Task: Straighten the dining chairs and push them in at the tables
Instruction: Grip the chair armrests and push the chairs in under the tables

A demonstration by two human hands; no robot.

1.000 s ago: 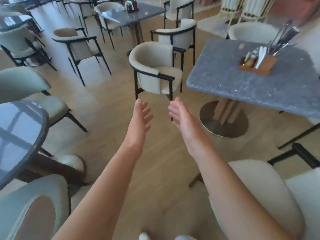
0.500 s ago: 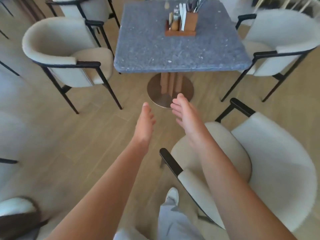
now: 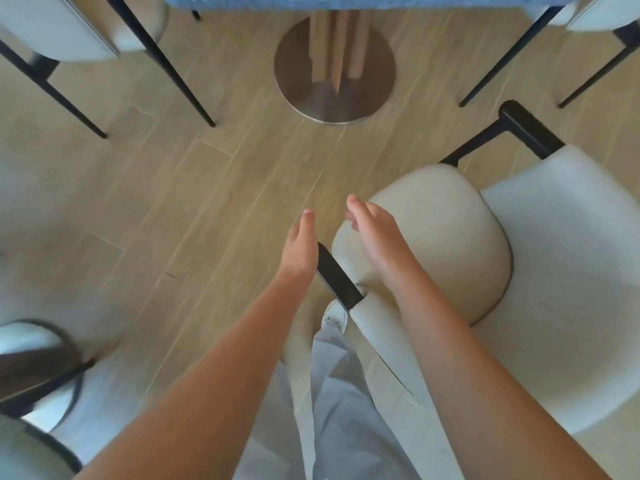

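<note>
Chair [image 3: 450, 237]: cream upholstery, rounded seat, black armrests; I see it right of my legs, short of the table base [image 3: 334, 71], a brushed metal disc.
Left hand [image 3: 300, 249]: fingers spread, empty, beside the near armrest [image 3: 337, 280].
Right hand [image 3: 375, 233]: loosely splayed above the seat, gripping nothing.
Change: view tilted downward; tabletop nearly gone.

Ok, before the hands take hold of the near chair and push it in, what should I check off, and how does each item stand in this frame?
1. Left hand free to grip: ok, open, by the black armrest.
2. Right hand free: ok, open above the seat.
3. Near chair gripped: not ok, neither hand closed on it.
4. Chair square to the table: not ok, it sits angled.
5. Floor toward the table base: ok, bare.
6. Foot clear of chair legs: cannot tell.
</note>
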